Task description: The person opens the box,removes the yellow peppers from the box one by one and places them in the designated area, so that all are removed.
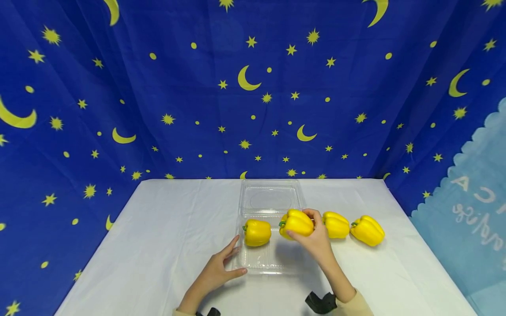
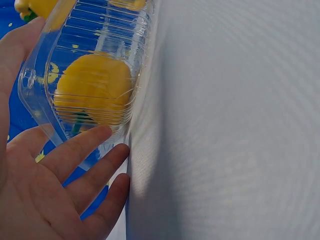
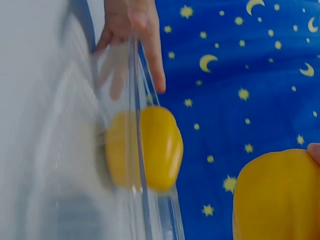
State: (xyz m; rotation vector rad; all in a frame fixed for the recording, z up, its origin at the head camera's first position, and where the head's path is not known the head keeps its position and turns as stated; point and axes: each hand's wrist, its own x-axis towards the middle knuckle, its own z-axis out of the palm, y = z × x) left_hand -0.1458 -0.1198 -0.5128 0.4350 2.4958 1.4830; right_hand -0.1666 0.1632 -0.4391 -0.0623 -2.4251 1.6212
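A clear plastic clamshell container (image 1: 262, 263) lies open on the table, its lid (image 1: 272, 197) folded back toward the wall. One yellow bell pepper (image 1: 258, 233) sits in the left part of its base, green stem pointing left. My right hand (image 1: 315, 238) grips a second yellow bell pepper (image 1: 297, 224) above the base's right side; this pepper fills the lower right corner of the right wrist view. My left hand (image 1: 219, 267) is at the container's left front corner, fingers spread and straight, thumb along the front rim. In the left wrist view its fingertips (image 2: 103, 132) are right at the container wall.
Two more yellow bell peppers, one nearer (image 1: 336, 225) and one farther right (image 1: 367, 230), lie on the white tablecloth (image 1: 170, 245) right of the container. A blue curtain (image 1: 205, 96) with moons and stars rises behind the table. A light blue panel (image 1: 470, 210) hangs at right.
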